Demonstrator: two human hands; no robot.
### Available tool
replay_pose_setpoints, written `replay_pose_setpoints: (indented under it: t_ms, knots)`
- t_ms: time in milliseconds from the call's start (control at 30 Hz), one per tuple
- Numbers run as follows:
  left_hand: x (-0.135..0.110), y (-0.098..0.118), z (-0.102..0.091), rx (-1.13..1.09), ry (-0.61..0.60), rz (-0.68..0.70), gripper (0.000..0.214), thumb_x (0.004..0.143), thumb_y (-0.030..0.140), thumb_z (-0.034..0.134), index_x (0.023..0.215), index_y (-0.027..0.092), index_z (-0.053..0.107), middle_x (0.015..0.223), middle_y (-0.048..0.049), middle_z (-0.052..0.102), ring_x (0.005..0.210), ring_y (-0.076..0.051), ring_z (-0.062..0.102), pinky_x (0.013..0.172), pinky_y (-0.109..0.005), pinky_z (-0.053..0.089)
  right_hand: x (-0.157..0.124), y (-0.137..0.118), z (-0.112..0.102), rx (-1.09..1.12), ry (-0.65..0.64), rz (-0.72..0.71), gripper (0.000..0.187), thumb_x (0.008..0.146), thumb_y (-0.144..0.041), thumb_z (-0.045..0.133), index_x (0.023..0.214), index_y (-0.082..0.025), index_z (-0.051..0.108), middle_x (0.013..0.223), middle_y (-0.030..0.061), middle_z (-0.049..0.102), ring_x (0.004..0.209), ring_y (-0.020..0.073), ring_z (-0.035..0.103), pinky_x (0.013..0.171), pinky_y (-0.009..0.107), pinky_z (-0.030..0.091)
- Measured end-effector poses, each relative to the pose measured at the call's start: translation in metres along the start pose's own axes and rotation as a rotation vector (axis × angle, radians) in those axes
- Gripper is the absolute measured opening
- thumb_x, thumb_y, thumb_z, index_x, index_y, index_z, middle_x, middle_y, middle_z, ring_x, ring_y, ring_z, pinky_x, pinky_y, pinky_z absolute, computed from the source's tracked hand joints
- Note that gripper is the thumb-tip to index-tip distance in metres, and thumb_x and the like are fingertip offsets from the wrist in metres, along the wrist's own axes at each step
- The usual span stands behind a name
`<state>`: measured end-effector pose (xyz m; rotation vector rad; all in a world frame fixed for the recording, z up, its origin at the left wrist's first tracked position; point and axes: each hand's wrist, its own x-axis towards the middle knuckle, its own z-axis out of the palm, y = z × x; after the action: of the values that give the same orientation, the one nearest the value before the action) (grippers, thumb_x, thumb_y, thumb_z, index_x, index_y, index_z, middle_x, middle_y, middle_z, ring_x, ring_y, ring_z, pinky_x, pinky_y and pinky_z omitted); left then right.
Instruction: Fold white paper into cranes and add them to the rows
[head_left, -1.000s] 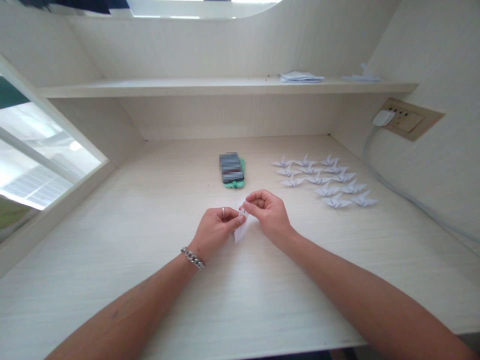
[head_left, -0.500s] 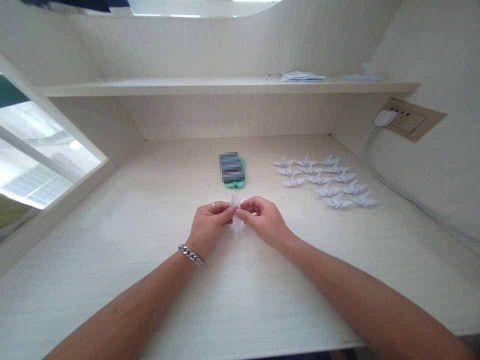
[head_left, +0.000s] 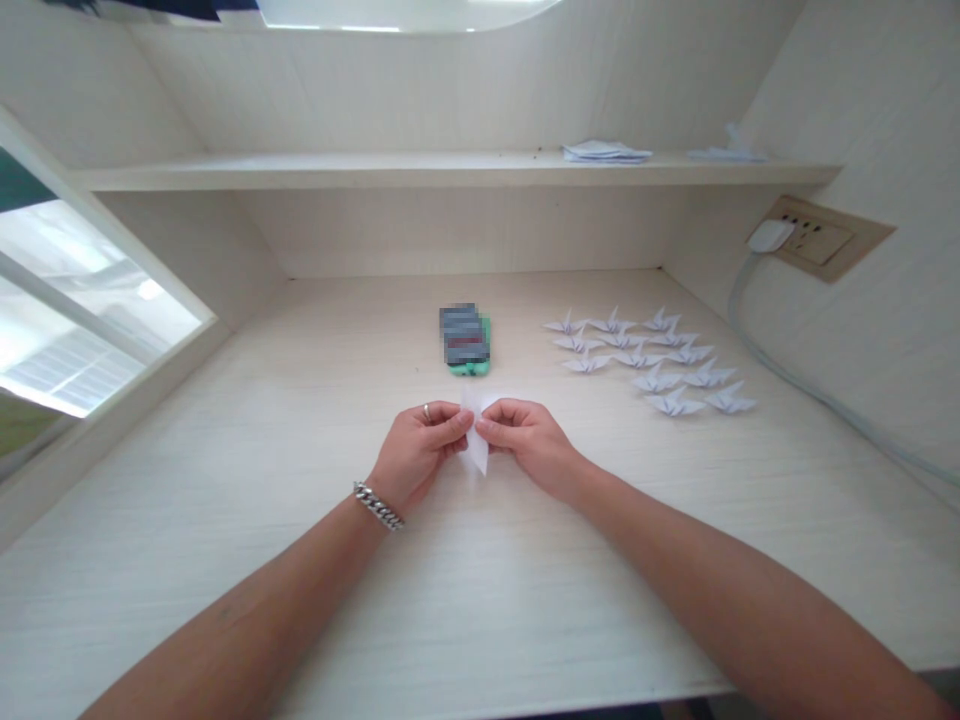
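Observation:
A small folded piece of white paper (head_left: 476, 454) is held between my two hands, above the middle of the desk. My left hand (head_left: 421, 443), with a ring and a chain bracelet at the wrist, pinches its left side between thumb and fingers. On the other side my right hand (head_left: 531, 437) pinches the paper's right edge. The paper's lower end comes to a point below my thumbs; its upper part shows faintly between the hands. Several white paper cranes (head_left: 634, 357) stand in loose rows to the right of my hands.
Just beyond my hands lies a pixelated dark object with a green edge (head_left: 469, 369). A shelf (head_left: 360, 176) crosses the back, with a stack of white paper (head_left: 606, 152) on it. A cable (head_left: 795, 380) runs from the wall socket (head_left: 823, 240) along the right side.
The folded paper has turned between my fingers and now shows a wider flat face with a pointed lower end. Both hands have barely shifted; the cranes are unmoved.

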<state>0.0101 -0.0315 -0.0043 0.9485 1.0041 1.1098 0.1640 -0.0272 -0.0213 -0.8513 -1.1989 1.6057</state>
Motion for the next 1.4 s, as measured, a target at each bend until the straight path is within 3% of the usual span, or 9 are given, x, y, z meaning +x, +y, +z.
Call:
replay_pose_setpoints:
  t_ms: [100,267,500,867,1167,1400]
  knots:
    - [0.0001,-0.0004,-0.0005,-0.013,-0.026,-0.017,0.029,0.056,0.033,0.086,0.064,0.012,0.067,0.057,0.0014,0.058,0.054,-0.008,0.049,0.053,-0.022,0.038,0.0001,-0.0008,-0.0004,0.099,-0.013,0.034,0.033,0.06,-0.044,0.081,0.066,-0.017,0.064,0.064,-0.0024,0.061,0.061,0.0109,0.054,0.063,0.025,0.044]
    - [-0.0001,-0.0003,0.0006,0.02,-0.042,-0.021,0.03,0.058,0.034,0.086,0.063,0.012,0.065,0.057,0.0018,0.056,0.055,-0.008,0.048,0.054,-0.021,0.038,0.0005,-0.0002,-0.0025,0.084,0.022,0.024,0.033,0.06,-0.045,0.082,0.066,-0.017,0.065,0.064,-0.0024,0.063,0.062,0.0116,0.057,0.065,0.026,0.047]
    - [-0.0001,-0.002,-0.0007,0.0,-0.086,-0.01,0.031,0.059,0.035,0.085,0.063,0.013,0.064,0.058,0.0016,0.057,0.056,-0.008,0.049,0.057,-0.022,0.04,-0.0006,-0.0015,-0.0013,0.198,-0.031,0.128,0.032,0.059,-0.043,0.083,0.065,-0.017,0.065,0.065,-0.001,0.065,0.063,0.0129,0.06,0.066,0.027,0.049]
    - [0.0017,-0.0041,-0.0024,-0.01,-0.069,-0.026,0.029,0.062,0.033,0.084,0.066,0.012,0.063,0.061,0.0006,0.058,0.059,-0.009,0.052,0.059,-0.022,0.042,0.0,0.0001,-0.0005,0.147,-0.005,0.102,0.032,0.062,-0.043,0.08,0.065,-0.016,0.064,0.064,-0.0012,0.063,0.06,0.011,0.056,0.06,0.025,0.046]
    - [0.0,-0.0037,-0.0018,0.28,-0.085,0.087,0.028,0.069,0.037,0.078,0.067,0.013,0.065,0.06,0.0007,0.059,0.056,-0.008,0.048,0.055,-0.021,0.037,0.0005,0.0012,0.0,-0.035,0.131,-0.02,0.033,0.067,-0.047,0.075,0.07,-0.017,0.062,0.064,-0.0014,0.062,0.06,0.0122,0.057,0.057,0.025,0.046]
    - [0.0005,-0.0034,-0.0043,0.419,-0.081,0.136,0.027,0.071,0.038,0.075,0.068,0.013,0.066,0.064,-0.001,0.062,0.06,-0.01,0.05,0.057,-0.023,0.039,0.0018,-0.0013,-0.0023,-0.024,0.092,0.009,0.034,0.063,-0.047,0.078,0.069,-0.017,0.063,0.065,-0.0012,0.063,0.06,0.011,0.056,0.058,0.024,0.045]
